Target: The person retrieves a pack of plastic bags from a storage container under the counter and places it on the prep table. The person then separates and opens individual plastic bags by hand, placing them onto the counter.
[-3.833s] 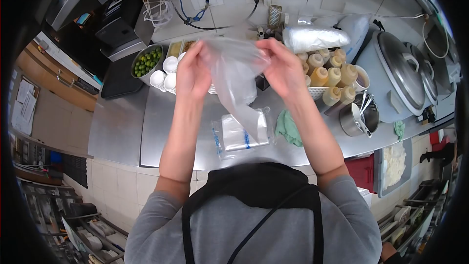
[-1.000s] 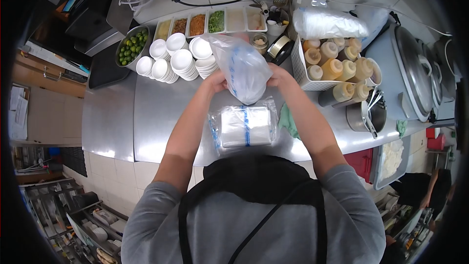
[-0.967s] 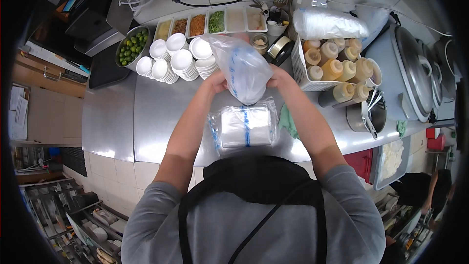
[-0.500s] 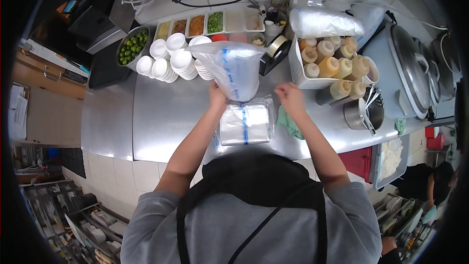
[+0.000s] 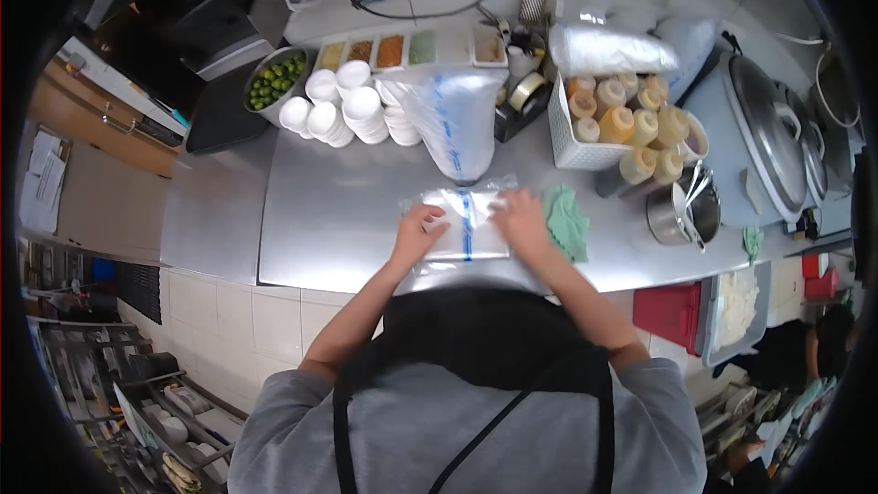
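A flat packet of clear plastic bags with a blue printed stripe [image 5: 444, 242] lies on the steel counter in front of me. My left hand [image 5: 421, 233] rests at its left side, fingers bent and apart, nothing seen in them. Over its upper right part is my right hand [image 5: 519, 219], its fingers blurred, so any hold on the plastic is hard to make out. Just behind the packet stands a bulging clear plastic bag with blue print [image 5: 455, 123], touched by neither hand. A green cloth [image 5: 567, 222] lies crumpled right of my right hand.
Stacked white cups [image 5: 364, 114] and a bowl of green limes [image 5: 277, 82] stand back left, near trays of toppings [image 5: 390, 50]. Toward the right are a white basket of sauce bottles [image 5: 585, 154], a metal pot with utensils [image 5: 669, 220] and large lidded pots [image 5: 764, 128].
My left hand has left the side of the bulging bag and come down to the packet. My right hand has moved left and down onto the packet. The camera view has shifted slightly.
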Available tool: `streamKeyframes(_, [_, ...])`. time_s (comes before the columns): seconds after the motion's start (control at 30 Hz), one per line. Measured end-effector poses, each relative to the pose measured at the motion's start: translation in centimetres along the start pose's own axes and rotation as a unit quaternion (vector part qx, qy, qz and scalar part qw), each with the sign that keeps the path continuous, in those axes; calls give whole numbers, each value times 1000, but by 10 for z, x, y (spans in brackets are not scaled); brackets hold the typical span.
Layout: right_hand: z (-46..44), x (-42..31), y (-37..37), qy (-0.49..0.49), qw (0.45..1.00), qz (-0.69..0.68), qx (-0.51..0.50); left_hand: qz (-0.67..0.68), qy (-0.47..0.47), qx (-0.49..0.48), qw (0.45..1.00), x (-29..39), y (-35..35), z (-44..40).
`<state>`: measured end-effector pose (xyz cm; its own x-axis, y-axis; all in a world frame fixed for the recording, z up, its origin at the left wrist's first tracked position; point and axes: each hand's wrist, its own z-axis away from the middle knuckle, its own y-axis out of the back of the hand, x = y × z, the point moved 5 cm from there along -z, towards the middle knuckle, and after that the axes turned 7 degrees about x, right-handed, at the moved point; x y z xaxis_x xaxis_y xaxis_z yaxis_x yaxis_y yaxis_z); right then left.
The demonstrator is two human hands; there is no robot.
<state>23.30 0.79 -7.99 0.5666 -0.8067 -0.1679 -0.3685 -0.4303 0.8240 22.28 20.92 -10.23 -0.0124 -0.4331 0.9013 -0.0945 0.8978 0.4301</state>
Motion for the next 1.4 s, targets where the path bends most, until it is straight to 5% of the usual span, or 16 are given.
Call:
streamKeyframes(0.07, [1, -18, -19, 41, 999, -15, -19, -151, -288, 66, 943, 39, 5, 3])
streamKeyframes(0.2, [-12, -40, 18, 48, 991, -121, -11, -233, -285, 105, 924, 57, 18, 7])
streamKeyframes(0.27, [-17, -41, 41, 11, 983, -181, -34, -139, -63, -122, 981, 21, 5, 3])
streamKeyframes(0.37, [-23, -45, 54, -80, 947, -291, -110, -91, -100, -223, 965, 33, -1, 14])
streamKeyframes(0.47, [-28, -56, 53, -38, 952, -251, -169, -94, -185, -157, 965, 64, 8, 24])
streamKeyframes(0.73, [-73, -61, 101, 69, 983, -167, 20, -79, -178, -133, 972, 105, 30, 12])
streamKeyframes(0.93, [-96, -55, 155, 41, 982, -169, 79, 58, -191, -251, 947, 142, 36, 15])
streamKeyframes(1.0, [-103, -51, 169, -28, 949, -273, 155, 360, 40, -410, 837, 156, 36, 23])
streamKeyframes(1.03, [-104, -49, 173, -49, 937, -300, 173, 557, 29, -489, 671, 169, 38, 27])
streamKeyframes(1.07, [-103, -50, 171, -58, 938, -295, 174, 557, 34, -495, 666, 163, 31, 25])
streamKeyframes(1.1, [-100, -49, 165, -99, 918, -350, 155, 458, -3, -372, 808, 152, 26, 12])
streamKeyframes(1.17, [-97, -53, 151, -115, 903, -406, 82, 338, 34, -228, 913, 138, 14, 5])
streamKeyframes(1.2, [-96, -54, 142, -123, 903, -404, 83, 272, 67, -161, 946, 133, 11, 4])
streamKeyframes(1.3, [-100, -61, 133, -52, 913, -387, 121, 248, -148, -35, 957, 145, 17, 10])
streamKeyframes(1.37, [-116, -42, 136, -229, 713, -656, 97, 179, -60, 14, 982, 178, 45, -5])
streamKeyframes(1.4, [-124, -35, 139, -291, 579, -755, 97, 400, -13, -19, 916, 191, 55, -16])
